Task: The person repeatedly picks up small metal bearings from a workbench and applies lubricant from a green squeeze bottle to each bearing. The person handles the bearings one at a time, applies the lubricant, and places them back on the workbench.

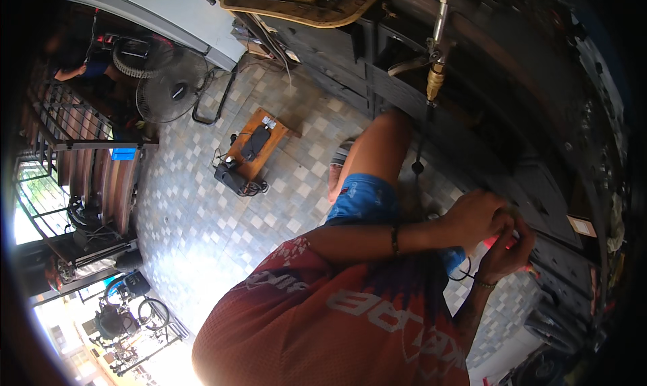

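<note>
— Any containers with things in them?
— A wooden tray (296, 5) at the top holds dark tools; I can't count them.
— And the hands?
— Left hand (475, 214) and right hand (507, 251) meet at the dark table (539, 184) edge, both closed on one small red object (495, 240). It's mostly hidden by fingers.
— Anything else?
— One fan (172, 86), one wooden board (256, 147) on the tiled floor (202, 211).

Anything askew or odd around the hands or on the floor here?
Nothing looks spilled or broken. Both hands, left hand and right hand, meet around a small red object by the dark workbench; its kind is unclear. The one oddity: a small wooden board with cables lies loose on the tiled floor.
</note>
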{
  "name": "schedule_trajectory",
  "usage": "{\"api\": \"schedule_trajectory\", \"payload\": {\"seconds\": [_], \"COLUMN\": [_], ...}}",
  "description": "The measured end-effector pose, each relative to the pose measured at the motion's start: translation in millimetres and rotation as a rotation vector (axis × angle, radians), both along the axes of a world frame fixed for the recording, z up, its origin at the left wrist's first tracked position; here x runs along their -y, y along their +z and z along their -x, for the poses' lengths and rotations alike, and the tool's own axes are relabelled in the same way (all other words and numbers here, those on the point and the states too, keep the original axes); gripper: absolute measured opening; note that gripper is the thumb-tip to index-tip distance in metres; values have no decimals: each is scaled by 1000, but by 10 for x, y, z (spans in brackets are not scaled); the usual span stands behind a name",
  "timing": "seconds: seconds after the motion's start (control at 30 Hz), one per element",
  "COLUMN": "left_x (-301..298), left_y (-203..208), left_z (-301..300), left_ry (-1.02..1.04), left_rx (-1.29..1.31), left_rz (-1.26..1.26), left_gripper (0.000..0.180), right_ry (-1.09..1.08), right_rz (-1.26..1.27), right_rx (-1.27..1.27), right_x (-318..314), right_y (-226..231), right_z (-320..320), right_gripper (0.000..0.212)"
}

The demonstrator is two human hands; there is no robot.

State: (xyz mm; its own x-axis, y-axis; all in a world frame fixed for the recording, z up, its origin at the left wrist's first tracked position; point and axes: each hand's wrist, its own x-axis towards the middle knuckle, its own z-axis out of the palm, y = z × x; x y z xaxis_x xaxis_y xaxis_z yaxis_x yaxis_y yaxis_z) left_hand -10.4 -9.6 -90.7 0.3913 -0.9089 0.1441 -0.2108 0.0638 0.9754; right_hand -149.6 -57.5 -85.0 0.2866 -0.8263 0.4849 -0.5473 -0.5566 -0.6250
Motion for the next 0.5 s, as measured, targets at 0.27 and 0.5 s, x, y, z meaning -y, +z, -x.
{"api": "schedule_trajectory", "payload": {"seconds": [0.27, 0.5], "left_x": [57, 79], "left_y": [95, 178], "left_z": [-109, -71], "left_ry": [-11, -79], "left_rx": [-38, -152], "left_rz": [-20, -149], "left_gripper": [19, 18], "right_ry": [90, 120], "right_rz": [-72, -349], "right_rx": [193, 410], "right_x": [74, 54], "right_y": [55, 117], "right_z": [-109, -45], "right_gripper": [15, 20]}}
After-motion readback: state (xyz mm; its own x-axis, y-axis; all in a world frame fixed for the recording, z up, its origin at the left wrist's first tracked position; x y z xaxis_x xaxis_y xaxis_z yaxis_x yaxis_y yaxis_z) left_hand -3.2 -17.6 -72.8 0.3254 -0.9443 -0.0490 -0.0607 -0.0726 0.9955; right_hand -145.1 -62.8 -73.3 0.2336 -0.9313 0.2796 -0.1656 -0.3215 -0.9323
